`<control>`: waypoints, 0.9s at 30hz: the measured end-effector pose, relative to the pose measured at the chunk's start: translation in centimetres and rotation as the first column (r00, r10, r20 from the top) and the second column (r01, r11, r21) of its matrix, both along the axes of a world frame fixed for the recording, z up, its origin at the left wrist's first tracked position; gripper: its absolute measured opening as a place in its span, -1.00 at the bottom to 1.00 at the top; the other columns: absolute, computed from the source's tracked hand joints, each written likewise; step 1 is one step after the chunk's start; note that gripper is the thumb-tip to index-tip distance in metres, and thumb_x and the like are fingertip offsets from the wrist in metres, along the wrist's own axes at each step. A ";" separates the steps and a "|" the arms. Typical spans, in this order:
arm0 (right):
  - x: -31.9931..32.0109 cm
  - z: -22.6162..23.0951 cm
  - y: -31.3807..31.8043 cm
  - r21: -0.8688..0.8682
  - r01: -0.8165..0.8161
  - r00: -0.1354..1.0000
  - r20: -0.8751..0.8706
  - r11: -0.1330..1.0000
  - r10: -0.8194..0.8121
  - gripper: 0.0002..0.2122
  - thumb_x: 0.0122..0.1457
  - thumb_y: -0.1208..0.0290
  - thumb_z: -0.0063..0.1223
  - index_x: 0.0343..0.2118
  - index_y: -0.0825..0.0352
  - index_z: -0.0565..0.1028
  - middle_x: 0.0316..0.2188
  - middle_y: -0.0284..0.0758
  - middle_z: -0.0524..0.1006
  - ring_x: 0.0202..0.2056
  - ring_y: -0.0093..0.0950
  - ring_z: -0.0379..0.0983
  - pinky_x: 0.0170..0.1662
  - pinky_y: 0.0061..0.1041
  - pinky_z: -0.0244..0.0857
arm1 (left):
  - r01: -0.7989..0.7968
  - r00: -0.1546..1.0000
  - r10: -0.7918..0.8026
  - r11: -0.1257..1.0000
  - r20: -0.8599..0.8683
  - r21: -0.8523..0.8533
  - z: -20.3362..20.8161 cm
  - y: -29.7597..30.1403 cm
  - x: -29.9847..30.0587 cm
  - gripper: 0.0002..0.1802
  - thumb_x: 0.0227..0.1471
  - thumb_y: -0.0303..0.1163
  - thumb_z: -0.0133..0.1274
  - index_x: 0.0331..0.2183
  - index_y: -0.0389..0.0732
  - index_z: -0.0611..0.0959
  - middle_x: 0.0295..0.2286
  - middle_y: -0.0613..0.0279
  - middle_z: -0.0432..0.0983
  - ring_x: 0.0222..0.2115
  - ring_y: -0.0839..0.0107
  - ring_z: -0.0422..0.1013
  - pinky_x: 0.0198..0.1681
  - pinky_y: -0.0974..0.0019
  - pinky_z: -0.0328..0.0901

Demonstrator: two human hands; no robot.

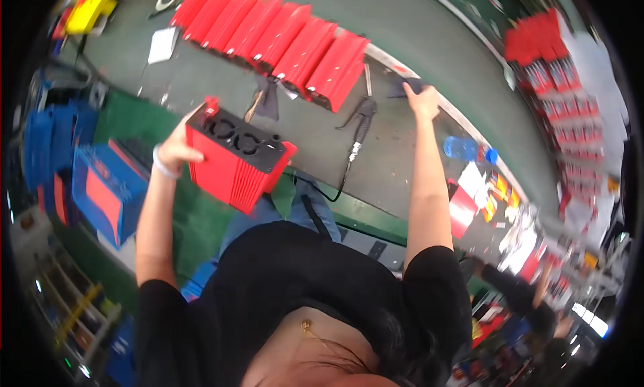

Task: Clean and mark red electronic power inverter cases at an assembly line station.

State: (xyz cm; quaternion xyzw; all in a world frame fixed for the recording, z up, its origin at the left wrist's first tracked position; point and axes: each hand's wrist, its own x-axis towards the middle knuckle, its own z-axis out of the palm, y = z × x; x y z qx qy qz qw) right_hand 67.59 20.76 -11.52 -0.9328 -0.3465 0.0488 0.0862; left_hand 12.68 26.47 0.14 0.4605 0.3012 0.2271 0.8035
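Red box (225,169), apparently metal, is clasped at one side by your left hand (177,149), raised by the bench (315,144). Expect weight, stiffness, some slip; support the ribbed body, sparing the black fan end (235,138). Your right hand (422,104) meets dark cloth (411,85); whether it pinches, I cannot tell.

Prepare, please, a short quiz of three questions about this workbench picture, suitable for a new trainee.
1. Which hand holds the red ribbed housing that has two round fan openings in its black end panel?
2. True or false: the air blow gun lies on the bench, with no hand on it.
3. What colour is the cap of the plastic bottle?
A) red
B) blue
C) yellow

Key:
1. The left hand.
2. True.
3. B.
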 end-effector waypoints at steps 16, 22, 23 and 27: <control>-17.5 18.0 -8.5 0.566 -0.195 0.253 -0.760 0.801 0.599 -0.85 0.06 0.49 0.13 -0.28 0.32 0.50 -0.42 -0.45 0.51 -0.46 -0.65 0.40 -0.38 -0.64 0.30 | 0.425 0.905 -0.425 0.905 0.023 0.016 1.4 -1.2 3.7 0.18 -0.57 -0.56 0.40 0.16 -0.27 0.15 0.11 0.11 0.17 0.12 0.30 0.14 0.18 0.19 0.04; -24.7 21.1 -8.9 0.671 -0.560 0.241 -0.429 0.486 0.871 -0.82 -0.09 0.66 0.11 -0.36 0.43 0.48 -0.43 -0.41 0.46 -0.39 -0.66 0.36 -0.30 -0.69 0.23 | 0.477 0.877 -0.474 0.878 0.079 -0.030 2.5 -0.5 3.6 0.19 -0.54 -0.61 0.37 0.18 -0.21 0.13 0.13 0.09 0.14 0.12 0.28 0.14 0.18 0.18 0.04; -25.4 21.5 -9.0 0.687 -0.439 0.225 -0.540 0.579 0.811 -0.83 -0.10 0.66 0.09 -0.37 0.44 0.48 -0.46 -0.39 0.45 -0.40 -0.63 0.37 -0.30 -0.67 0.23 | 0.489 0.872 -0.488 0.872 0.047 -0.024 3.0 -0.5 3.7 0.20 -0.54 -0.60 0.37 0.19 -0.20 0.12 0.13 0.09 0.14 0.12 0.29 0.14 0.18 0.18 0.04; -27.1 21.5 -8.8 0.760 -0.383 0.192 -0.491 0.525 0.850 -0.82 -0.15 0.67 0.04 -0.40 0.43 0.49 -0.51 -0.35 0.45 -0.45 -0.58 0.38 -0.34 -0.64 0.22 | 0.472 0.882 -0.464 0.873 0.086 -0.123 4.6 -1.1 3.2 0.22 -0.56 -0.54 0.42 0.18 -0.23 0.11 0.14 0.13 0.13 0.14 0.35 0.09 0.19 0.22 0.02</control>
